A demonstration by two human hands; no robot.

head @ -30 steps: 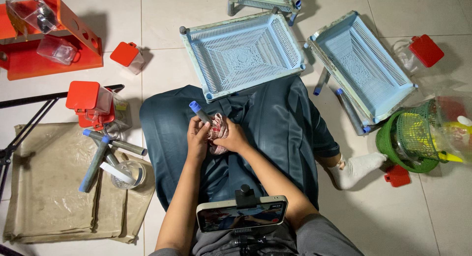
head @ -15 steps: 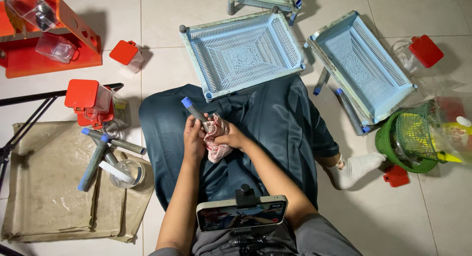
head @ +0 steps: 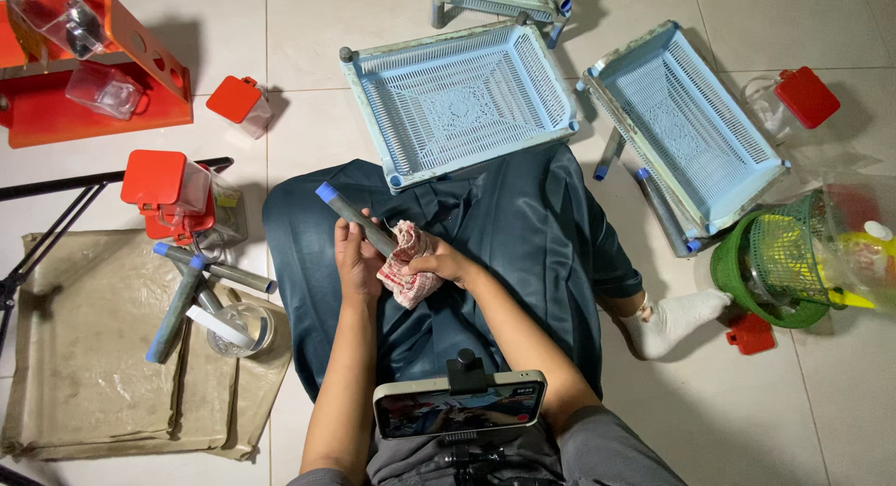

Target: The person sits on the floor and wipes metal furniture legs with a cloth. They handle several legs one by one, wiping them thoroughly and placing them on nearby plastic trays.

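I sit cross-legged on the tiled floor in dark trousers. My left hand point(head: 356, 260) grips a grey tube with a blue cap point(head: 349, 212), which points up and to the left. My right hand point(head: 444, 260) presses a red-and-white checked cloth point(head: 407, 273) around the tube's lower part, just right of my left hand. Both hands are over my lap. A phone on a mount point(head: 459, 406) sits below my arms.
Two pale blue lattice trays point(head: 457, 98) point(head: 689, 122) lie ahead. More grey tubes point(head: 177, 304) and a glass bowl point(head: 241, 327) rest on a tan mat point(head: 93, 374) at left. Red-lidded clear containers point(head: 241, 101), an orange stand point(head: 84, 66) and a green basket point(head: 779, 262) stand around.
The tube has tilted further to the left and lower. My right hand has slid the cloth down the tube toward my lap.
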